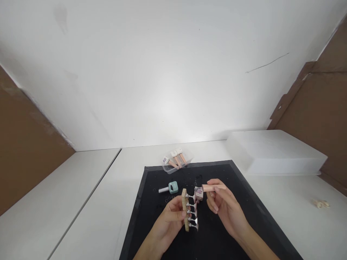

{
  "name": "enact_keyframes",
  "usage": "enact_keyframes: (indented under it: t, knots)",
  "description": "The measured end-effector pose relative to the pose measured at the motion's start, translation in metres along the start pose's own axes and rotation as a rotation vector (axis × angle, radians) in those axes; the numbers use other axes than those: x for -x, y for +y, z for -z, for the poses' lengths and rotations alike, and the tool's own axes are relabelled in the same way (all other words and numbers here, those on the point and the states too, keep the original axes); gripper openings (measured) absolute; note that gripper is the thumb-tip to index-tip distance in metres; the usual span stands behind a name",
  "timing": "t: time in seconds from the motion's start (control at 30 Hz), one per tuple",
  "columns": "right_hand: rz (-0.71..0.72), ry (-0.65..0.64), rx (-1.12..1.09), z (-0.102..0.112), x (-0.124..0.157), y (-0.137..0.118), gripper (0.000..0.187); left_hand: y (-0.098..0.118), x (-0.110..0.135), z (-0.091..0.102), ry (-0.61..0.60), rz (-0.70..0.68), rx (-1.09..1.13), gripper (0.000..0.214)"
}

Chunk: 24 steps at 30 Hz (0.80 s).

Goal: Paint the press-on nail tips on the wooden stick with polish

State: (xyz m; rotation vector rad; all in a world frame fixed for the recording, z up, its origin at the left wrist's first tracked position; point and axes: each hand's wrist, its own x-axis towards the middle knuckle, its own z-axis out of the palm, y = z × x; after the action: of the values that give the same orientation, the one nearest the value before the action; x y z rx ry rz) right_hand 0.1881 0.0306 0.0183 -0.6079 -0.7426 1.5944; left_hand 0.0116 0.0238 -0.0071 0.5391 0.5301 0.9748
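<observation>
My left hand (172, 216) is closed around a pale bar-shaped nail tip stand (184, 213). Several metal posts stick out from it to the right, with false nail tips (196, 216) on their ends. Between the fingers of my right hand (225, 207) is the long pink cap of a nail polish brush (213, 188), held level and pointing left. A small nail polish bottle (199, 194) with a pale label is at the cap's left end, beside the uppermost nail tip. Whether the brush touches the bottle or the tip I cannot tell.
A teal bottle with a grey cap (172, 187) lies on the black mat (217, 171). Behind it, a clear plastic tray (170, 171) holds several pink-capped bottles (176, 159). A white box (282, 155) stands at the right, near some small beige bands (321, 203).
</observation>
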Motion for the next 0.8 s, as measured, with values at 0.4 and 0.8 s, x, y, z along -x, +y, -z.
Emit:
enact_keyframes:
  t: [0.4, 0.8]
  knots:
    - [0.058, 0.033, 0.111, 0.000, 0.001, 0.001, 0.017, 0.002, 0.005, -0.009, 0.171, 0.061, 0.016, 0.027]
    - [0.235, 0.002, 0.576, -0.005, 0.004, 0.006, 0.020, 0.001, 0.003, -0.007, 0.115, 0.051, -0.031, 0.030]
